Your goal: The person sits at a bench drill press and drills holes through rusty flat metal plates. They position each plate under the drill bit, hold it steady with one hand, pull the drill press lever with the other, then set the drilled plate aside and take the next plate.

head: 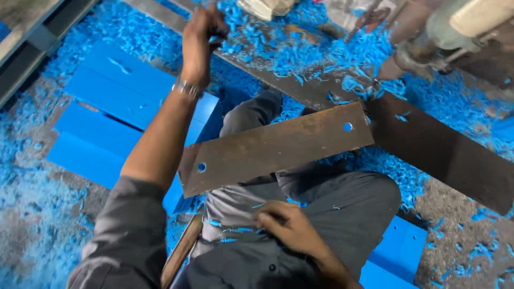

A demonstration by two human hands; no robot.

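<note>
Grey concrete floor (32,235) is buried in bright blue plastic shavings (300,51), w/ a stack of flat blue plastic sheets (101,118) lying at left.

Biggest piece I see is the rusty flat steel bar with two drilled holes (278,147). It sits across the person's lap, long axis running lower left to upper right; its right end points toward the grimy drill-press head (460,37) and touches a second dark steel strip (444,152).

Left hand (201,32) is raised, grip curled shut near the long grey metal rail (267,75); can't tell what it has hold of.

Right hand (289,227) rests on the thigh, fingers bent, holding nothing I can see.

Risk, imo: neither hand steadies the bar, so it could slide off the knees. Shavings underfoot look slippery too.
</note>
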